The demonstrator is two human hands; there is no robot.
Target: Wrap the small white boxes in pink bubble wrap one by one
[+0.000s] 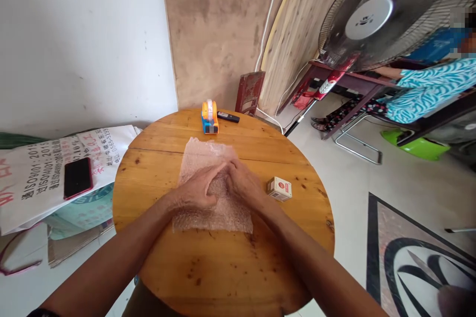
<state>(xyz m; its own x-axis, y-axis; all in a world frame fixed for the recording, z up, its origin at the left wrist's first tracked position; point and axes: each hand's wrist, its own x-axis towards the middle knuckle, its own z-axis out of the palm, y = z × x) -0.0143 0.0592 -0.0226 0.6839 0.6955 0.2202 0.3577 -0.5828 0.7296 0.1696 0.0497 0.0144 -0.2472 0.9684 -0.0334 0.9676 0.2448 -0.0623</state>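
A sheet of clear bubble wrap (226, 218) lies on the round wooden table (208, 272) in front of me. My left hand (199, 188) rests over its left part, fingers curved inward against the plastic. From the right, my right hand (241, 181) reaches its upper middle, with the fingers closed and pinching the film. Whether anything lies under the hands cannot be made out. To the right of my right hand stands a small white box (279, 188) with a red mark.
An orange and blue tape dispenser (210, 118) and a black knife-like object (228, 117) are near the table's far edge. Left sits a phone (78, 177) on white sacks (122, 146). A large fan (368, 17) and a seated person (427, 86) are at right.
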